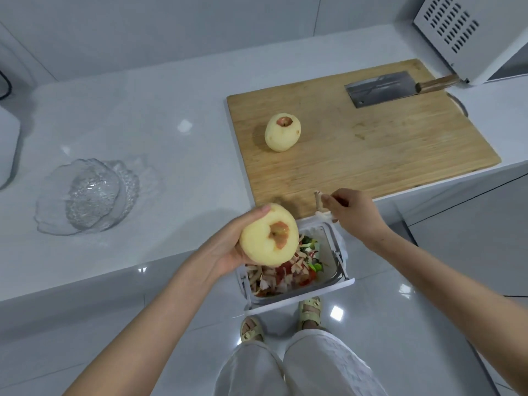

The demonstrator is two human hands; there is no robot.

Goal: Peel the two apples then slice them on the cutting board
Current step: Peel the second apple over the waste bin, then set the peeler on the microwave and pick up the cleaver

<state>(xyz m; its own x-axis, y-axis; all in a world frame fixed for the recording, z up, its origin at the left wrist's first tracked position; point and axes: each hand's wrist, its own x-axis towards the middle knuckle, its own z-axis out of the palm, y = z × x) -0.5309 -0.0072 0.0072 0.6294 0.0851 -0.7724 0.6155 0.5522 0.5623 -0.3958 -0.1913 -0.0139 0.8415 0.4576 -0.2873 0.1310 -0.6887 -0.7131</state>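
Observation:
My left hand grips a pale peeled apple over the scrap bin; a patch of red skin remains around its stem hollow. My right hand holds a white peeler just above the bin's far edge, at the front edge of the board. A second peeled apple rests on the left part of the wooden cutting board. A cleaver with a wooden handle lies at the board's far right.
A white scrap bin full of peels hangs below the counter edge. A clear glass bowl sits on the white counter at left. A white appliance stands beyond the board at far right. My feet show on the tiled floor.

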